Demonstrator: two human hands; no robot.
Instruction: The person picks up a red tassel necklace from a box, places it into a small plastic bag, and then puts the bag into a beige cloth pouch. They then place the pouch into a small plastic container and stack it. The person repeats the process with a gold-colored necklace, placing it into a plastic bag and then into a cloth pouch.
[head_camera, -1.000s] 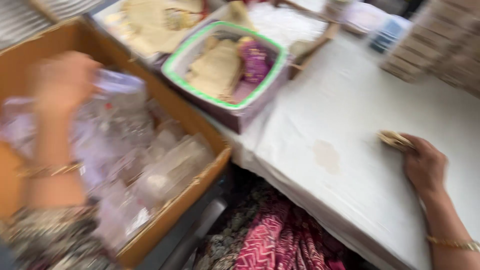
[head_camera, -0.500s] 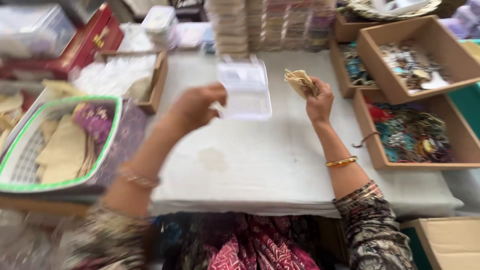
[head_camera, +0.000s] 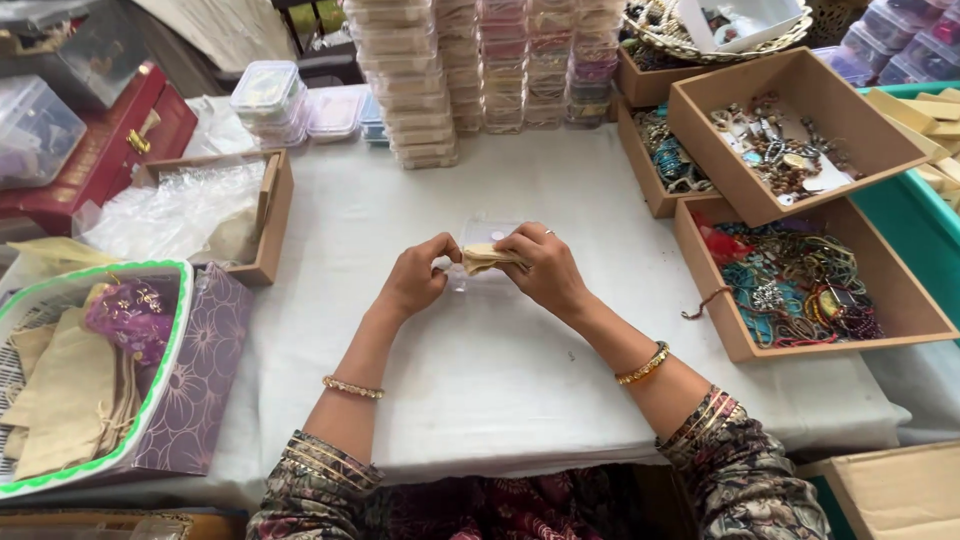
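In the head view, both hands had come together at the centre of the frame over the white tabletop (head_camera: 480, 360). Half a second earlier they had been apart, the left hand (head_camera: 415, 278) reaching toward a clear plastic box (head_camera: 487, 250) and the right hand (head_camera: 545, 268) holding a small tan cloth pouch (head_camera: 484, 259) off to the side. Now the pouch sat between the two hands, just above the clear box, which lay on the tabletop directly behind it.

The left hand pinched the pouch's left edge between thumb and forefinger; the right hand's fingers were curled over its top and right side, gripping it (whether the pouch was being opened or folded could not be told). That shift suggested the work had moved on from fetching the box to handling the pouch with both hands.

At lower left a purple basket with a green rim (head_camera: 185, 350) held more tan pouches. At right, brown cardboard trays (head_camera: 720, 310) held beaded jewellery, and stacks of small clear boxes (head_camera: 420, 90) stood along the top.
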